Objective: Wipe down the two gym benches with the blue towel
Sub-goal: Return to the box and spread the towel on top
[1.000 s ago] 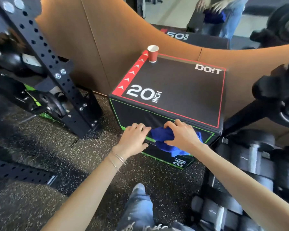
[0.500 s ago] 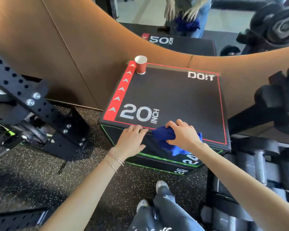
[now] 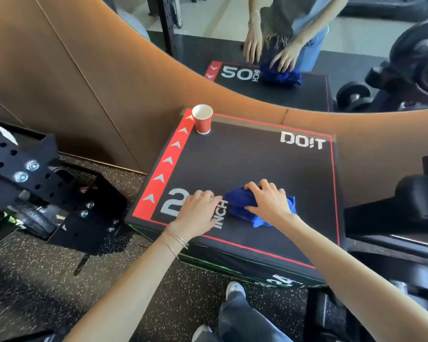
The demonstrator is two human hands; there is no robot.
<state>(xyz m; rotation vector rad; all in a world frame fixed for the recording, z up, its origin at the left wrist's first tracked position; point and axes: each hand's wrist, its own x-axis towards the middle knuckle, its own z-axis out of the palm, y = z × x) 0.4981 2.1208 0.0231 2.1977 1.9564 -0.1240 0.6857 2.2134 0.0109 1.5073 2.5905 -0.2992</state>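
Note:
A black padded box (image 3: 257, 164) with a red stripe and "20 INCH" printed on its top fills the middle of the view. The bunched blue towel (image 3: 237, 203) lies on the box top near its front edge. My right hand (image 3: 267, 202) presses down on the towel, fingers curled over it. My left hand (image 3: 198, 213) rests flat on the box top just left of the towel, covering part of the "20", fingers apart and holding nothing.
A red paper cup (image 3: 202, 118) stands upright at the box's far left corner. A brown wall and a mirror (image 3: 232, 33) rise behind. A black perforated rack (image 3: 47, 183) stands left; dumbbells (image 3: 405, 218) crowd the right. My legs are below on speckled rubber floor (image 3: 47, 280).
Both hands and the towel have moved up from the box's front face and edge onto its top surface. The view has risen and closed in over the box.

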